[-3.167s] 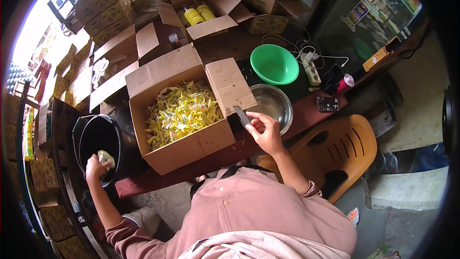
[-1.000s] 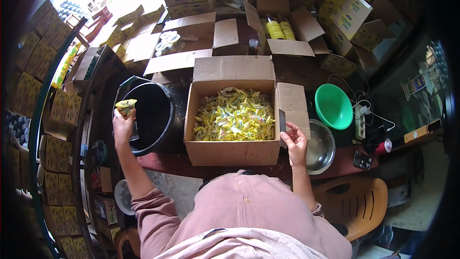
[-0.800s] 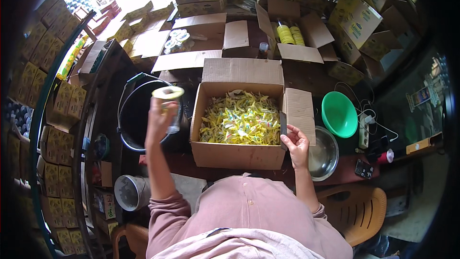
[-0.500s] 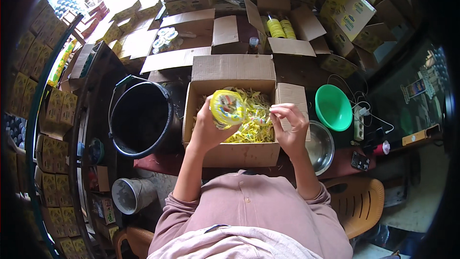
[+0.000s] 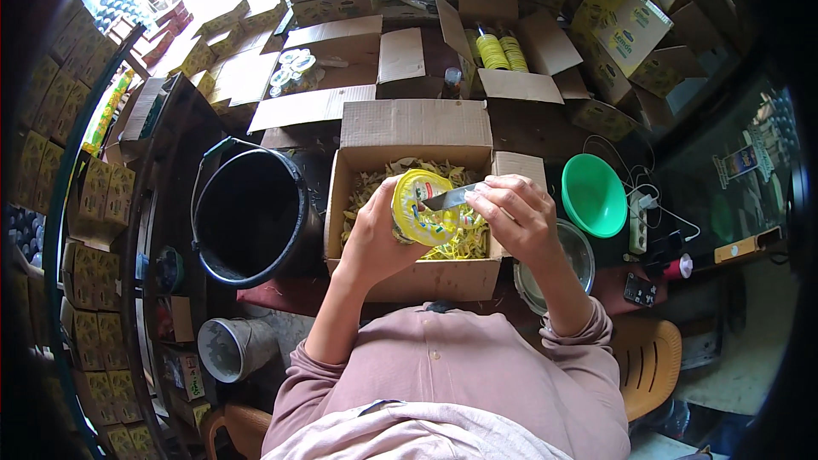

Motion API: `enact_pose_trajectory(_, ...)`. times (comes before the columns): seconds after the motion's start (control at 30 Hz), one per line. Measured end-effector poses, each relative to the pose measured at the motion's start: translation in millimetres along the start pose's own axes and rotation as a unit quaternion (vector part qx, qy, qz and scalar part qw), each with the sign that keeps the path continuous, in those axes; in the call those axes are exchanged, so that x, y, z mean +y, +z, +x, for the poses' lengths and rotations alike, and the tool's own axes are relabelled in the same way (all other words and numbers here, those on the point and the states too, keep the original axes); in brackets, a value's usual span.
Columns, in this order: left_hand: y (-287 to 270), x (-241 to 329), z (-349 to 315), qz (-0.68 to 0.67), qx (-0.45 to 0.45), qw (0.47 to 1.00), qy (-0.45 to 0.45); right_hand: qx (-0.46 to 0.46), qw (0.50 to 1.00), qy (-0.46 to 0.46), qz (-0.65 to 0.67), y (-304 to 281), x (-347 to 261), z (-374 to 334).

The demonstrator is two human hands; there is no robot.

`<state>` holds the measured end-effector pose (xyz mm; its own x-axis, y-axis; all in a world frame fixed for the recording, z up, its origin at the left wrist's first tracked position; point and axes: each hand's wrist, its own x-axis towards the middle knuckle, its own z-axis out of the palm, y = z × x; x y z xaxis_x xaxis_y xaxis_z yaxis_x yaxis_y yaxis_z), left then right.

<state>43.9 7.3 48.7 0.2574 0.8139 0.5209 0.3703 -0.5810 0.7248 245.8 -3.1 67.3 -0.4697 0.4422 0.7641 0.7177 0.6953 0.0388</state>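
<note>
My left hand point(image 5: 375, 234) is wrapped round a small plastic tub with a yellow printed lid point(image 5: 409, 217), tilted so its top faces me. A knife point(image 5: 446, 199) with a flat metal blade is gripped in my right hand point(image 5: 521, 215). Its blade lies against the lid; whether it cuts in, I cannot tell. Both hands are above an open cardboard box point(image 5: 417, 281), which holds yellow and pale shredded strips point(image 5: 456, 249).
A black bucket point(image 5: 198, 221) stands left of the box. On the right are a green bowl point(image 5: 594, 196), a metal bowl point(image 5: 586, 264) and a power strip point(image 5: 637, 226). Open cartons point(image 5: 520, 85) with yellow lids and tubs point(image 5: 294, 68) sit farther back.
My right hand has come in toward the tub, and the knife blade now shows across its lid. The tub has shifted slightly right and turned in my left hand.
</note>
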Motion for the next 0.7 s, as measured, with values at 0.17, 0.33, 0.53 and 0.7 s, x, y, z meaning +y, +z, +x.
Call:
enact_pose_trajectory(0.17, -3.1, 7.7, 2.3, -0.007, -0.011, 1.0, -0.001, -0.015, 0.999, -0.048, -0.01, -3.7, 3.6, 3.3)
enact_pose_trajectory(0.33, -9.8, 11.7, 3.7, -0.042, -0.072, 0.996, -0.039, -0.015, 0.997, -0.08, 0.002, -2.9, 6.1, 3.6)
enact_pose_trajectory(0.53, -4.1, -1.2, 0.2, -0.111, -0.113, 0.987, -0.033, -0.006, 0.996, -0.077, 0.033, 0.2, -0.4, 6.5)
enact_pose_trajectory(0.7, 0.8, -4.1, 1.4, -0.155, -0.133, 0.978, -0.053, -0.001, 0.998, -0.059, 0.024, 3.9, -0.8, 2.4)
